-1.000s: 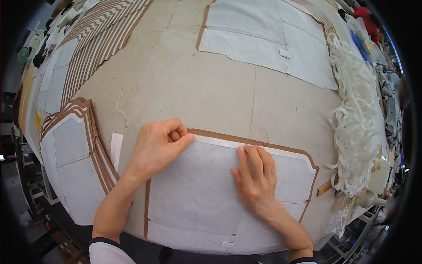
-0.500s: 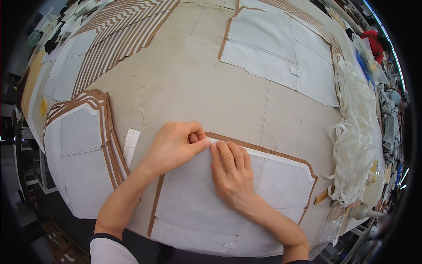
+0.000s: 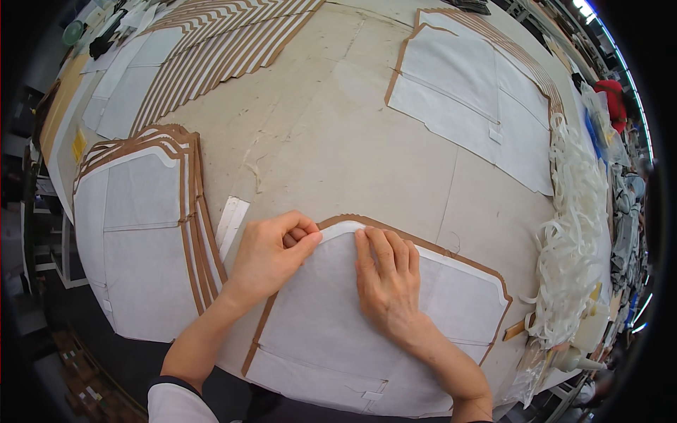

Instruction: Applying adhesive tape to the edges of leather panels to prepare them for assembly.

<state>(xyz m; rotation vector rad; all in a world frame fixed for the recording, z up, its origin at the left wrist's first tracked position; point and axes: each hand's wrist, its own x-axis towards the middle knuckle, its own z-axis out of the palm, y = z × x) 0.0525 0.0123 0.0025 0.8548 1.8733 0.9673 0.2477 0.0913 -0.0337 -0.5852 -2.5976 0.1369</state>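
Observation:
In front of me lies a white fabric panel (image 3: 321,317) with a brown border showing around its edges. A narrow white strip (image 3: 340,230) follows the curve of its far edge, just inside the brown. My left hand (image 3: 264,257) is closed, pinching the strip's end between thumb and forefinger at the panel's far left corner. Beside it, my right hand (image 3: 388,285) lies flat on the panel, fingers stretched out, the fingertips pressing where the strip runs. Further right, the strip continues along the edge to the far right corner.
A stack of similar panels (image 3: 141,197) lies to the left, near a small white piece (image 3: 230,220). Fanned panels (image 3: 226,53) sit far left, more panels (image 3: 458,77) far right. Tangled white strips (image 3: 575,233) and a pale bottle (image 3: 578,359) line the table's right side.
My left hand has moved slightly left and down along the edge, and more of the strip shows between my hands. The view has shifted, and the right hand appears a little further right.

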